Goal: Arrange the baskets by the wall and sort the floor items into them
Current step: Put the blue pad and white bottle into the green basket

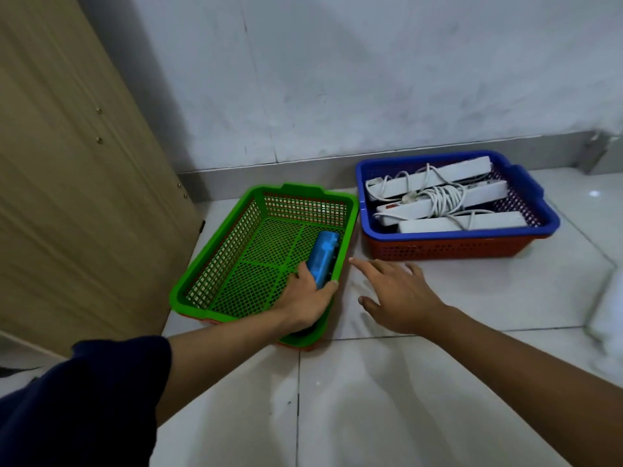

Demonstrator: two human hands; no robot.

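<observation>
Head view: left hand (308,298) grips blue item (323,257); right hand (397,294) splayed

bare floor gap (357,230) between green basket (215,237) and blue basket (367,183), wall (371,79) behind
</observation>
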